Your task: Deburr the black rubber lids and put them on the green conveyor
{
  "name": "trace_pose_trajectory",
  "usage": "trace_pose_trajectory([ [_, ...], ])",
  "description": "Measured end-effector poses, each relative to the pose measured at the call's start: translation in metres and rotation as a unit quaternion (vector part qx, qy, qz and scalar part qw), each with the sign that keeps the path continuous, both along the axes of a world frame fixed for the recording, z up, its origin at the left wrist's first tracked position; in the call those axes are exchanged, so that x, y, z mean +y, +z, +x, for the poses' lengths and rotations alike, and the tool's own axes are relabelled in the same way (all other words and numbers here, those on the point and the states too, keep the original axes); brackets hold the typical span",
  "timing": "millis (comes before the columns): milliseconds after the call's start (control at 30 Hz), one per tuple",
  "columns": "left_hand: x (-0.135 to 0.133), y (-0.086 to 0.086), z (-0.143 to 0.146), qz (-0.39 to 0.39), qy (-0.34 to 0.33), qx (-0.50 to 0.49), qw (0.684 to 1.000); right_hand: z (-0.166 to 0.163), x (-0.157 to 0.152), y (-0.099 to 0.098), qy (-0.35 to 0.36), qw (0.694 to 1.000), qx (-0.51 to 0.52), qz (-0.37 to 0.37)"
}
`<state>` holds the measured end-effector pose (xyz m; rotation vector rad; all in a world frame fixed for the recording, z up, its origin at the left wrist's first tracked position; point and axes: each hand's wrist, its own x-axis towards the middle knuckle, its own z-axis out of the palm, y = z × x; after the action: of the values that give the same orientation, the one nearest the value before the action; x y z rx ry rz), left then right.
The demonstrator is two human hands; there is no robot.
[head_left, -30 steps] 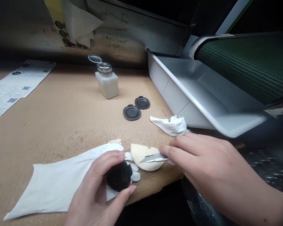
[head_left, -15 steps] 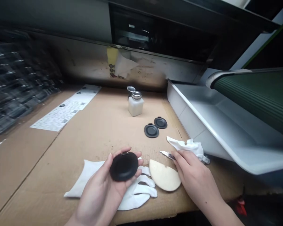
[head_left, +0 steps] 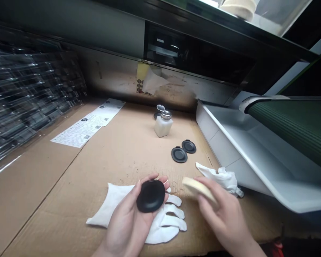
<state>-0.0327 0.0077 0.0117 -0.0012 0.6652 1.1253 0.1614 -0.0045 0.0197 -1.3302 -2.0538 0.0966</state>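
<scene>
My left hand [head_left: 128, 221] is closed round a black round compact case [head_left: 151, 196], held palm-up just above a flat white glove [head_left: 166, 221] on the cardboard. My right hand [head_left: 224, 214] grips a cream half-round sponge pad [head_left: 199, 190], lifted off the cardboard and tilted, close to the right of the case. The blade that was in this hand does not show.
An open black compact [head_left: 183, 151] lies further back on the cardboard-covered bench [head_left: 69, 185]. A white pump bottle [head_left: 163, 124] stands behind it. A crumpled white glove [head_left: 222, 177] lies by the white tray [head_left: 256, 157]. A green conveyor belt [head_left: 296, 121] runs at right. Printed label sheets [head_left: 89, 123] and stacked trays [head_left: 24, 103] are at left.
My right hand left the blade and picked the cream pad up off the cardboard. The left hand raised and turned the black case. The view tilted up.
</scene>
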Motion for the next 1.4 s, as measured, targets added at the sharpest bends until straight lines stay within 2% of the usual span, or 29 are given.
trace_pose_trajectory([
  [100,-0.001,-0.004,0.001,0.016,0.0,0.008,1.0,-0.03,-0.002,-0.005,0.094,0.989,-0.013,0.111],
  [167,-0.002,-0.006,0.002,0.038,-0.004,0.018,0.999,-0.043,-0.001,-0.012,0.142,0.977,-0.041,0.153],
  [300,-0.003,-0.006,0.003,0.069,0.008,0.03,0.997,-0.043,0.02,-0.013,0.144,0.977,-0.09,0.132],
  [433,-0.003,-0.004,0.003,0.047,0.015,0.048,0.998,-0.041,0.034,-0.003,0.131,0.979,-0.09,0.124],
  [600,-0.004,-0.002,0.003,0.031,0.01,0.039,0.999,-0.046,0.008,-0.011,0.138,0.985,-0.02,0.101],
  [700,-0.004,-0.002,0.004,0.029,0.01,0.05,0.998,-0.047,0.002,-0.013,0.159,0.982,-0.024,0.1],
  [900,-0.003,-0.004,0.002,0.045,0.004,0.049,0.998,-0.037,0.032,-0.001,0.116,0.988,-0.054,0.084],
  [1067,-0.004,0.002,0.003,0.023,0.005,0.049,0.999,-0.011,0.03,0.002,0.009,0.998,-0.02,0.063],
  [1100,-0.004,0.003,0.003,0.022,0.003,0.05,0.999,-0.009,0.026,0.002,0.014,0.998,-0.022,0.056],
  [1167,-0.004,0.002,0.004,0.029,-0.002,0.053,0.998,-0.012,0.02,0.003,0.068,0.996,-0.036,0.039],
  [1267,-0.004,-0.003,0.003,0.056,-0.018,0.048,0.997,-0.029,0.021,0.007,0.13,0.988,-0.067,0.04],
  [1400,-0.003,-0.007,0.002,0.068,-0.019,0.06,0.996,-0.044,0.036,0.01,0.131,0.983,-0.105,0.076],
])
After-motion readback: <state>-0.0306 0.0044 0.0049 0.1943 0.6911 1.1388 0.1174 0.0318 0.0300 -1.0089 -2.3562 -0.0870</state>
